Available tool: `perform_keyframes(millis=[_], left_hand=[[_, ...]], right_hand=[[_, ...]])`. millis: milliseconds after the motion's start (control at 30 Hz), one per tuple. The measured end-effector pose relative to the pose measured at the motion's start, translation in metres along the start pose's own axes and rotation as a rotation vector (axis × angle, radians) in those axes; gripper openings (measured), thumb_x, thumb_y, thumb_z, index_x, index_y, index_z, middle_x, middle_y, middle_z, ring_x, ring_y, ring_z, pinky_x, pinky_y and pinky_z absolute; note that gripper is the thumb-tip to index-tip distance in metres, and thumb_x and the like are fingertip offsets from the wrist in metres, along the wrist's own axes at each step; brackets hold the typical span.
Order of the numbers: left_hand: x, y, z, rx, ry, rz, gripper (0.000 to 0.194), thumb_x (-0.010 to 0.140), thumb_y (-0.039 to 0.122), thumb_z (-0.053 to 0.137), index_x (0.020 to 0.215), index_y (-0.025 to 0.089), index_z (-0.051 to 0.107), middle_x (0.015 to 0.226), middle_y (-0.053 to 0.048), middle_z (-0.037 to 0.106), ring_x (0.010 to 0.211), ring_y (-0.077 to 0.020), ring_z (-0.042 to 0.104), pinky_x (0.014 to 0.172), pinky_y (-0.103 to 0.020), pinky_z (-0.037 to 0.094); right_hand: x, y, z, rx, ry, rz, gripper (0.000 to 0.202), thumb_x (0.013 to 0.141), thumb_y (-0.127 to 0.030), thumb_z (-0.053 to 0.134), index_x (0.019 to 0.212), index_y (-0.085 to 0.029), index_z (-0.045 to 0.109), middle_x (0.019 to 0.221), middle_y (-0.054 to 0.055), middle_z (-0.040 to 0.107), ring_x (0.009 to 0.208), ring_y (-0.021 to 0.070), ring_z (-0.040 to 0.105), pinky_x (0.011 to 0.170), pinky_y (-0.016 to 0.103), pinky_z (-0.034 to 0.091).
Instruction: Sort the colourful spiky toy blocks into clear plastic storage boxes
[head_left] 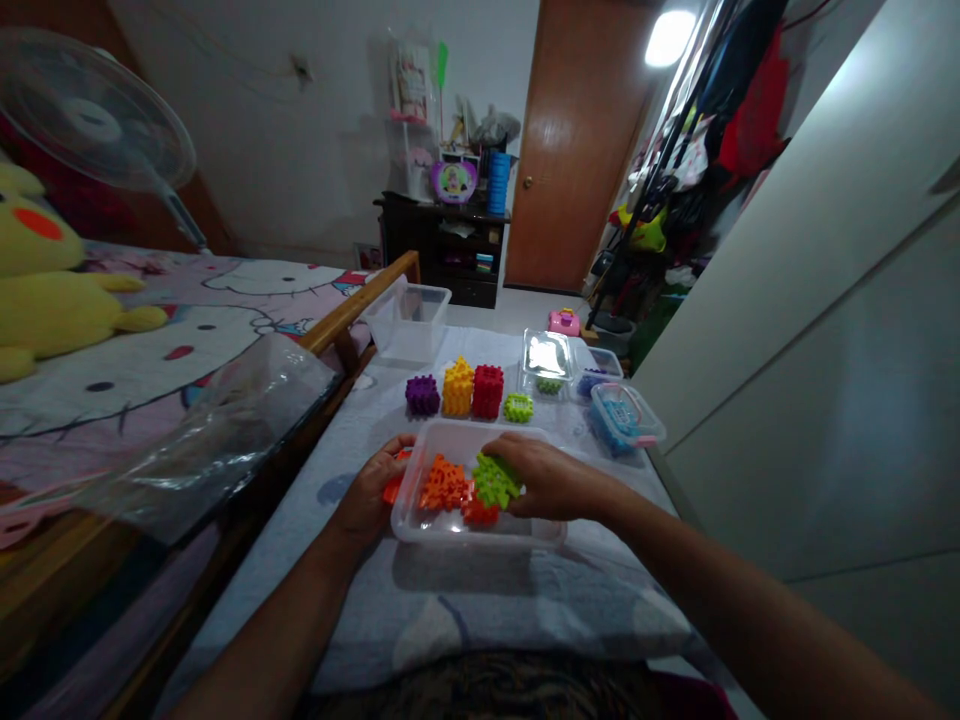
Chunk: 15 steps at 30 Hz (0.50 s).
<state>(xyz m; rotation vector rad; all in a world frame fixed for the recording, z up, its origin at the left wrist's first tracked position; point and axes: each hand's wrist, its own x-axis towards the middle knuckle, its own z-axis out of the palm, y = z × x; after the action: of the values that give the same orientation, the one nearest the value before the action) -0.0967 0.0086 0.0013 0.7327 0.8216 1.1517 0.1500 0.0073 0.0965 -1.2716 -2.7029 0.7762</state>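
In front of me sits a clear plastic box (480, 540) with several orange interlocking blocks (444, 484) inside. My right hand (551, 475) reaches over the box and pinches lime-green interlocking blocks (495, 482) above its inside. At the box's left side, my left hand (375, 488) is closed on the wall, beside an orange part (394, 482); whether that is a handle or a block I cannot tell. Beyond the box stand stacks of purple blocks (422, 397), yellow blocks (458, 388) and red blocks (488, 391), with more green blocks (518, 407) to their right.
A larger clear bin (409, 320) stands at the table's far left. Small lidded containers (628, 415) with blocks are at the right, by a white cabinet (825, 400). To the left is a bed with a wooden rail (360, 300), a plastic bag (225, 440) and a yellow plush toy (52, 290).
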Motion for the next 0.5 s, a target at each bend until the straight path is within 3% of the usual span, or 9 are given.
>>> perform_keyframes(millis=[267, 500], left_hand=[[0.000, 0.000, 0.001, 0.009, -0.010, 0.005, 0.044, 0.064, 0.023, 0.076, 0.102, 0.018, 0.055, 0.080, -0.002, 0.074, 0.061, -0.0203, 0.071, 0.056, -0.029, 0.058], [0.001, -0.003, -0.003, 0.016, -0.010, 0.002, 0.045, 0.064, 0.024, 0.077, 0.103, 0.018, 0.055, 0.079, -0.002, 0.074, 0.061, -0.0206, 0.071, 0.055, -0.028, 0.057]], right_hand=[[-0.005, -0.003, 0.005, -0.385, -0.097, 0.036, 0.035, 0.077, -0.018, 0.064, 0.112, -0.011, 0.060, 0.109, 0.015, 0.064, 0.092, 0.0231, 0.064, 0.078, 0.032, 0.048], [0.008, -0.006, 0.017, -0.630, -0.178, 0.077, 0.027, 0.080, -0.014, 0.061, 0.106, -0.009, 0.066, 0.104, 0.017, 0.069, 0.096, 0.0264, 0.068, 0.078, 0.036, 0.052]])
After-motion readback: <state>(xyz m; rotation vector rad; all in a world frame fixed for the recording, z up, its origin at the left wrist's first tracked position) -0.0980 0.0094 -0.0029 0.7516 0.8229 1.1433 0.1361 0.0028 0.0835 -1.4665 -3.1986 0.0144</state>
